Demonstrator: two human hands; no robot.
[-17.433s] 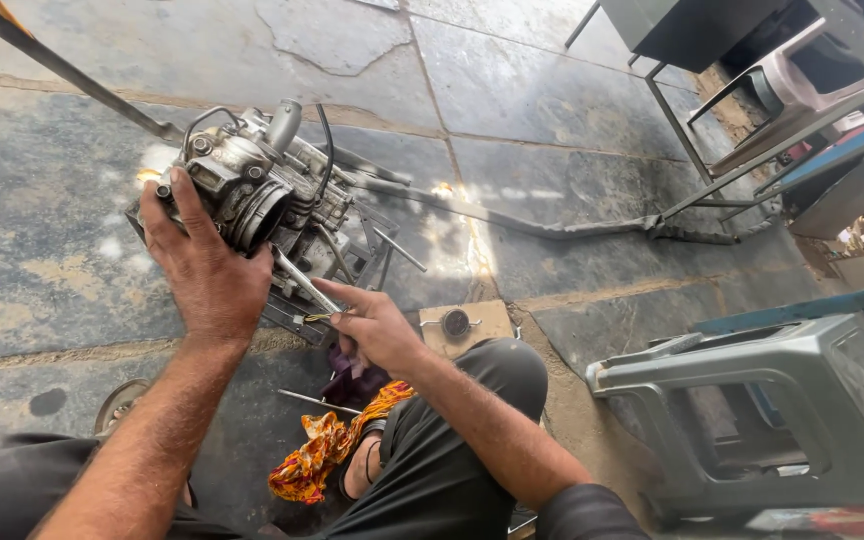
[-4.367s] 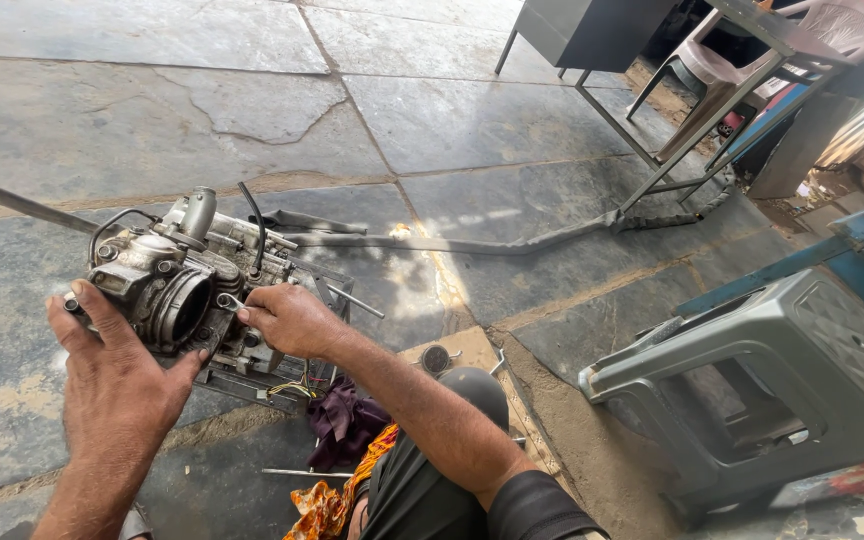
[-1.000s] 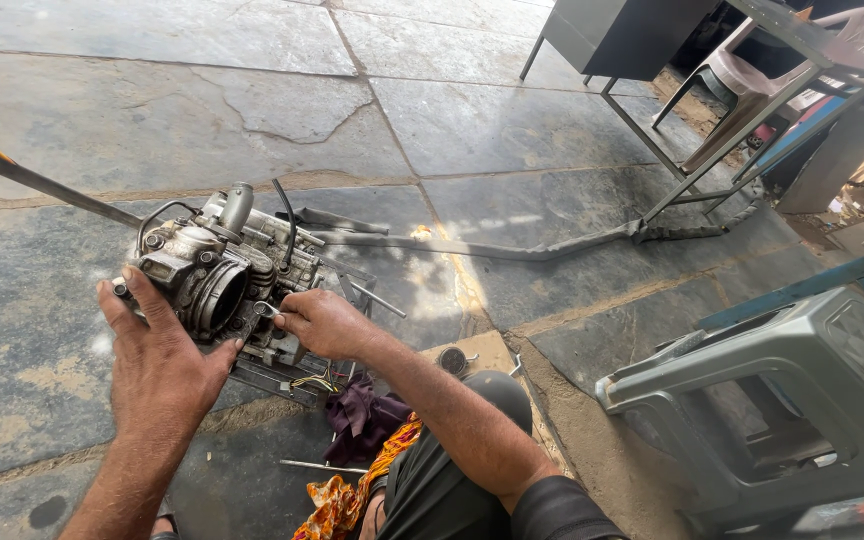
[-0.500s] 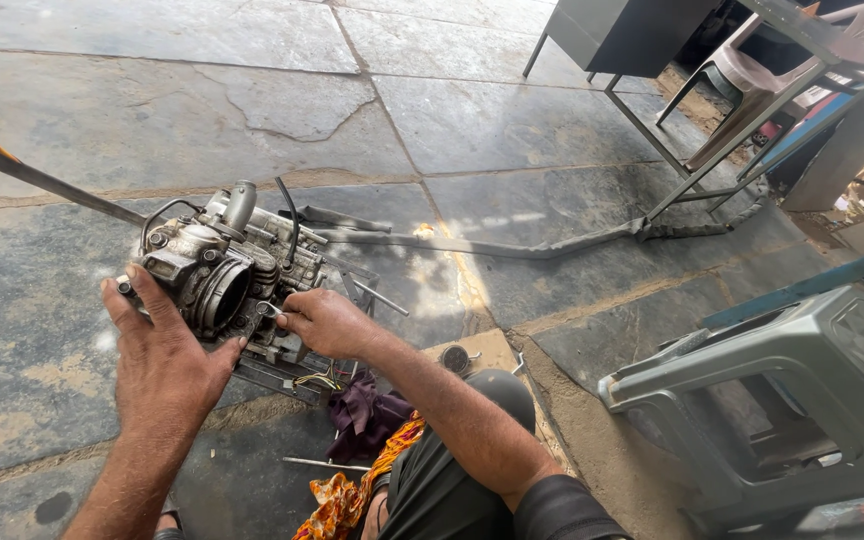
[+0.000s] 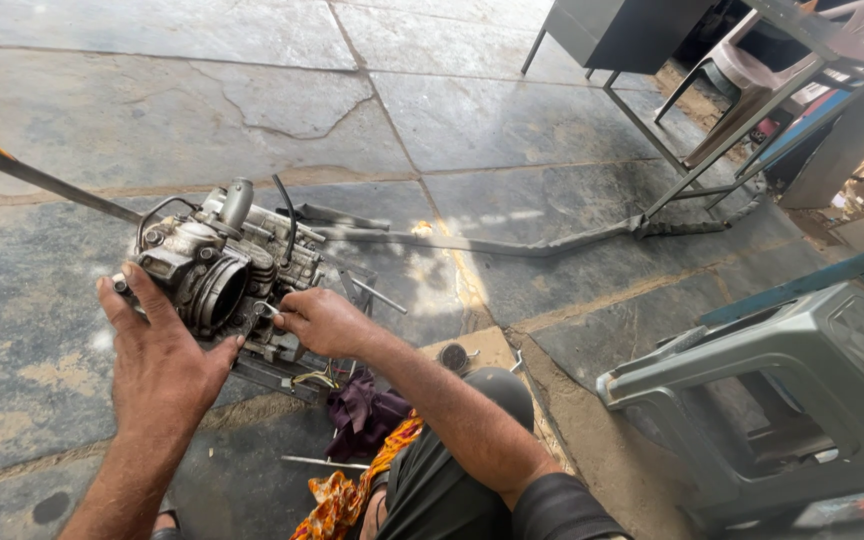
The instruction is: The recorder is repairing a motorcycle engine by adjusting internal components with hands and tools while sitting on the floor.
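Both hands work the grimy grey metal engine block [image 5: 227, 270] on the stone floor [image 5: 512, 120]: left hand [image 5: 162, 350] spread flat against it, right hand [image 5: 317, 320] pinching perhaps a small fastener, engine partly stripped.

— Where are the two hands?

— Both sit in the left half of the frame. The left hand [image 5: 167, 350] is lower left, the right hand [image 5: 320, 320] just right of it, near the middle.

— How is the left one held?

— Back of the hand up, fingers spread and stretched toward the upper left, thumb out to the right. Its bare forearm runs down to the bottom edge.

— And the right?

— Curled loosely, knuckles up, fingertips pinched together and aimed left. The wrist is straight; the forearm slants down to the lower right, ending at a dark sleeve by the bottom centre.

— Do the hands touch?

— No, a small gap separates them.
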